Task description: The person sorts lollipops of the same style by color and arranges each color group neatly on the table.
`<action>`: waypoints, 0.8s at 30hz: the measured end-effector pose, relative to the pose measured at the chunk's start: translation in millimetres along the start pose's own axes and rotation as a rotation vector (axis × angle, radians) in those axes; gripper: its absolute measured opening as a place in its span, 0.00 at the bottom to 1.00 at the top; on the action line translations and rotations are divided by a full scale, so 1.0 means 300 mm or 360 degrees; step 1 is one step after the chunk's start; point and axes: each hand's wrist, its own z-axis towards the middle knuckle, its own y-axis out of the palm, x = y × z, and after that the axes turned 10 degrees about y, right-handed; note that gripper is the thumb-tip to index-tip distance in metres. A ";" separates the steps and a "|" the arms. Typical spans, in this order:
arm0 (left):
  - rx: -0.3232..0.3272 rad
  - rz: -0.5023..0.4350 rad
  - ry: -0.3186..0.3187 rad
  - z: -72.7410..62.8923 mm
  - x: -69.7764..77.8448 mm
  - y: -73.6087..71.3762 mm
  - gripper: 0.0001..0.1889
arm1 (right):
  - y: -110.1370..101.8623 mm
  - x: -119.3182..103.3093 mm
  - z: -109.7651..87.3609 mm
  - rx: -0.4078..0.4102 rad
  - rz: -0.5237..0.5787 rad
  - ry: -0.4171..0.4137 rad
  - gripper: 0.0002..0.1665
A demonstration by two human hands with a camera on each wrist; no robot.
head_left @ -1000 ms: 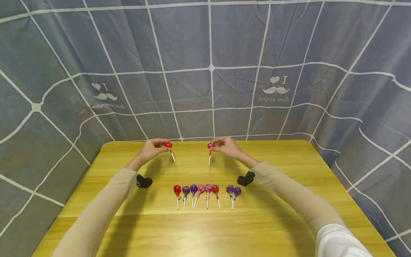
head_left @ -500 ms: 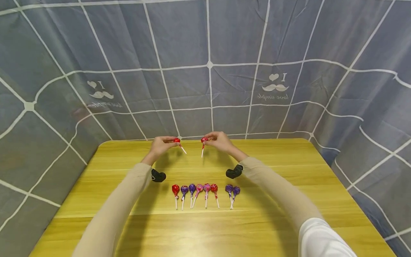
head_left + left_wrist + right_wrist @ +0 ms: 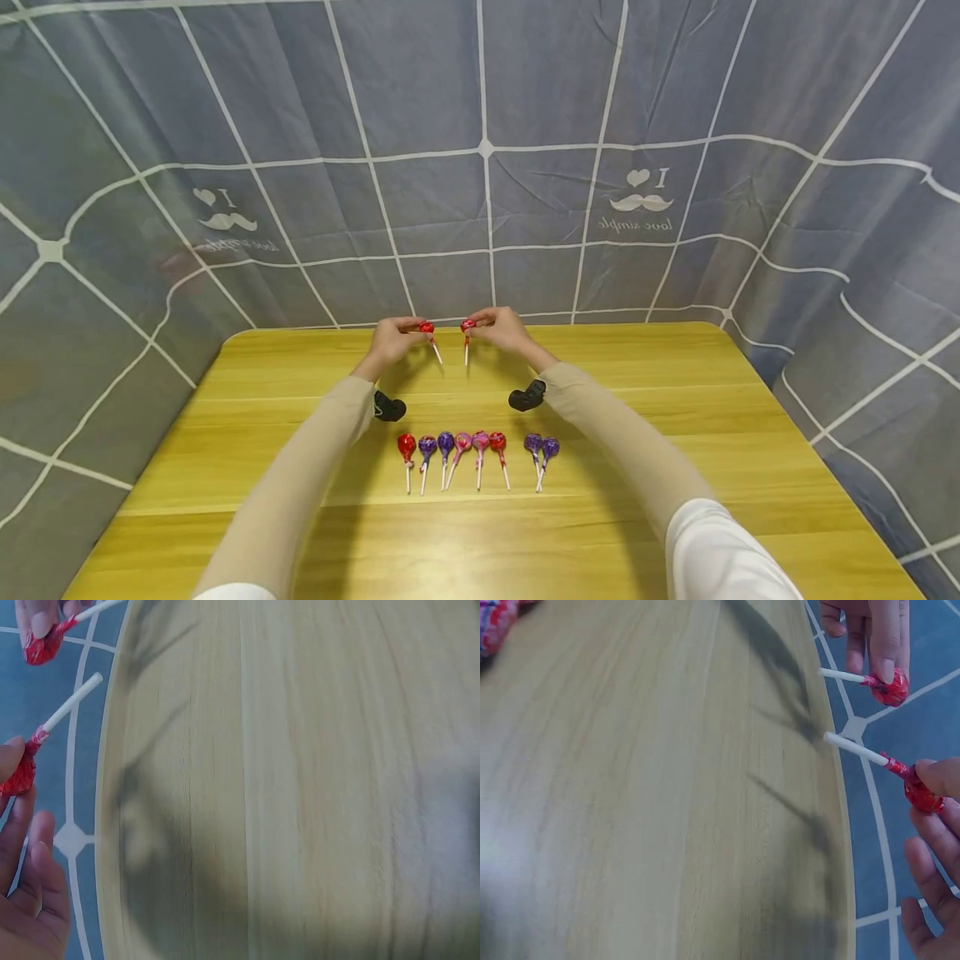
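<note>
Near the table's far edge, my left hand [image 3: 393,340] pinches a red-wrapped lollipop [image 3: 21,774] by its head, the white stick pointing down toward me. Facing it, my right hand [image 3: 504,328] pinches another red lollipop [image 3: 922,793] the same way. The two lollipops are a short distance apart, raised above the wood, where their shadows fall. Closer to me lies a row of lollipops: a red one [image 3: 407,446] at its left end, purple and pink ones, then a red one [image 3: 497,442]. Two purple lollipops [image 3: 542,448] lie to the right with crossing sticks.
The yellow wooden table [image 3: 465,542] has a grey curtain [image 3: 420,200] with white lines close behind its far edge and at both sides. Black wrist devices [image 3: 389,407] hang below both sleeves.
Both hands have moved toward each other with their lollipops, narrowing the gap between them. The lollipops lying on the table keep their arrangement.
</note>
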 end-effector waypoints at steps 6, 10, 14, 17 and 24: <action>-0.0010 -0.0005 0.0021 0.029 -0.019 0.025 0.21 | 0.020 0.000 0.034 0.0016 0.0014 0.0038 0.17; -0.0019 0.0002 0.0010 0.045 -0.027 0.036 0.21 | 0.036 0.001 0.054 0.0038 0.0001 0.0061 0.17; -0.0019 -0.0009 -0.0009 0.060 -0.029 0.045 0.21 | 0.055 -0.002 0.073 0.0030 -0.0002 0.0072 0.17; -0.0014 -0.0027 0.0006 0.069 -0.030 0.054 0.20 | 0.067 -0.006 0.081 0.0024 -0.0018 0.0097 0.17; -0.0026 0.0027 0.0038 0.094 -0.041 0.061 0.19 | 0.082 -0.013 0.092 0.0053 -0.0068 0.0189 0.17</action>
